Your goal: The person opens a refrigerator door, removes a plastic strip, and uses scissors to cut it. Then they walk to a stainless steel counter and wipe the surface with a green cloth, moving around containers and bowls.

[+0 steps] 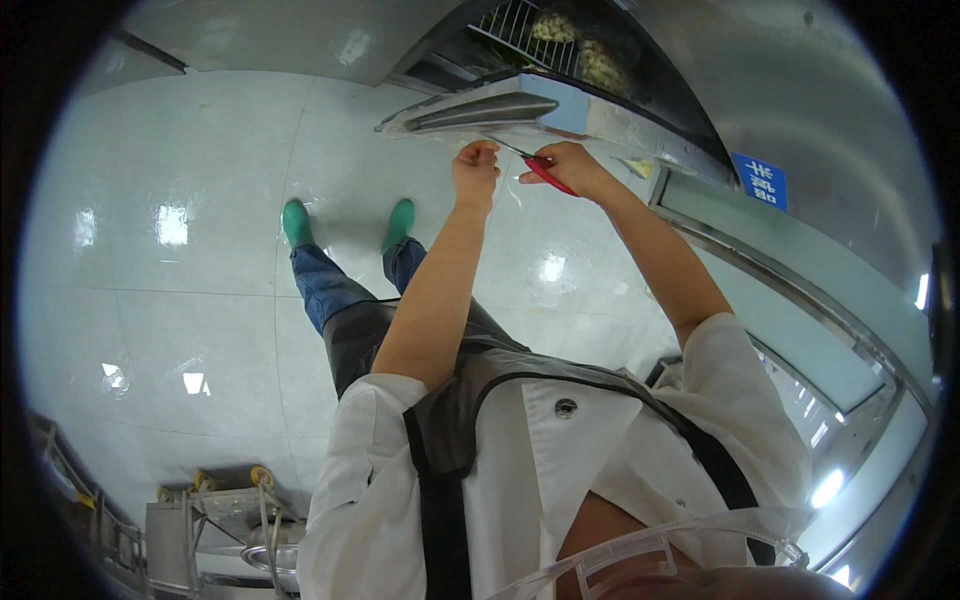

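Red-handled scissors (552, 180) are sitting at the upper centre of the frame, clamped in our right hand (574, 166), the nearer one. Their long axis is slanting toward upper left, tips lying just beside our left hand (476, 170), whose fingers are standing bunched; whether on anything, we cannot tell. We are counting one pair of scissors, two hands, two green boots (296, 222).

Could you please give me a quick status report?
Right hand: grip on red-handled scissors. Left hand: fingers curled, contents unclear. Scissors' tips close to left hand and grey panel.
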Available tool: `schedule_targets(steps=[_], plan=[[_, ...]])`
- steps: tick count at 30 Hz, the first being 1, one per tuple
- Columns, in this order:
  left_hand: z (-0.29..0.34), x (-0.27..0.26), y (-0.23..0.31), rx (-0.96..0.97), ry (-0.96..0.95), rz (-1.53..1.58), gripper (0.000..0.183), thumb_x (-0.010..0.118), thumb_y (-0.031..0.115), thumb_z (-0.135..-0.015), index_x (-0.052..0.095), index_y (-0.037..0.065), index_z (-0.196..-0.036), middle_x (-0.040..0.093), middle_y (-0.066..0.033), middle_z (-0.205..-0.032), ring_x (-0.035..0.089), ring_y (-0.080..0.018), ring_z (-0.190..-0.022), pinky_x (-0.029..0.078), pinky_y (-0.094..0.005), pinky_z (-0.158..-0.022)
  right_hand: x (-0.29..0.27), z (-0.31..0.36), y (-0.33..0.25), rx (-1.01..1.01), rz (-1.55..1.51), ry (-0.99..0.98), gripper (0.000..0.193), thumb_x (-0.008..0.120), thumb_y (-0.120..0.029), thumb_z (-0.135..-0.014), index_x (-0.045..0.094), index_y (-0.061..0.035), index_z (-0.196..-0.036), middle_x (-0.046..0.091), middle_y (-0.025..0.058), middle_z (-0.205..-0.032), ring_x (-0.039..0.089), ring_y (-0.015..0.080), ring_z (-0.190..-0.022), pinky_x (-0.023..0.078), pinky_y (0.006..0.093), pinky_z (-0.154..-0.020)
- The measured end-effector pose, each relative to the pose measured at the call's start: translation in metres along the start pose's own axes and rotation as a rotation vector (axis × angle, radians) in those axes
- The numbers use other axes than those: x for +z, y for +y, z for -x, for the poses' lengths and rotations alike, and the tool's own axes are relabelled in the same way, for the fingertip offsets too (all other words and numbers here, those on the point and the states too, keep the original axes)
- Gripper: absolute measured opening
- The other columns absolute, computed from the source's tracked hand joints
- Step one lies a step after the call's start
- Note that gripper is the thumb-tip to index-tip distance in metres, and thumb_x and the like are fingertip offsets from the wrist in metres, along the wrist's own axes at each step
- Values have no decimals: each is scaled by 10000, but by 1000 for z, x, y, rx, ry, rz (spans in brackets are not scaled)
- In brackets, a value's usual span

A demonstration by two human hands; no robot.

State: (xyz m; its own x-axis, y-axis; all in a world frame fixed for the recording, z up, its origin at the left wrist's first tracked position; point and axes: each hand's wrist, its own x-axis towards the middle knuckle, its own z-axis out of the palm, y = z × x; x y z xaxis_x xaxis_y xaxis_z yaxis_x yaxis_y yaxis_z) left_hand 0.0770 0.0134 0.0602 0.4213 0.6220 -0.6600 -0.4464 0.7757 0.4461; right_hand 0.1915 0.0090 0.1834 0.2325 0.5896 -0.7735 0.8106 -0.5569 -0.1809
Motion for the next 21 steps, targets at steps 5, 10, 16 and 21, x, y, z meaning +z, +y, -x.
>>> schedule_targets(steps=[5,10,16,21], plan=[[-1,-3,5,-13,-30,-66,115,521,108,-801,547,21,-729,406,19,-553,346,-59,-477,298,-212,-430,-3,-2,-11,6,138,-31,525,682,-487,-593,582,-3,-770,584,148,-742,540,250,-676,420,314,-616],[-1,-9,5,-104,-84,10,108,513,97,-806,540,23,-731,430,-2,-569,359,-70,-474,297,-217,-422,-6,9,-15,14,139,-41,541,674,-505,-593,576,0,-759,581,147,-718,546,256,-664,425,321,-614],[6,-11,3,-117,-93,86,93,516,82,-803,547,26,-735,462,-14,-603,386,-72,-490,311,-219,-428,-23,42,-9,47,221,-16,539,641,-534,-618,572,-8,-713,578,147,-661,560,261,-622,436,321,-583],[10,-8,-2,-71,18,-86,88,513,86,-794,568,32,-752,514,-15,-635,428,-64,-515,338,-198,-434,-29,43,-19,145,170,-113,553,619,-548,-630,565,-2,-702,568,136,-603,556,236,-527,435,297,-486]])
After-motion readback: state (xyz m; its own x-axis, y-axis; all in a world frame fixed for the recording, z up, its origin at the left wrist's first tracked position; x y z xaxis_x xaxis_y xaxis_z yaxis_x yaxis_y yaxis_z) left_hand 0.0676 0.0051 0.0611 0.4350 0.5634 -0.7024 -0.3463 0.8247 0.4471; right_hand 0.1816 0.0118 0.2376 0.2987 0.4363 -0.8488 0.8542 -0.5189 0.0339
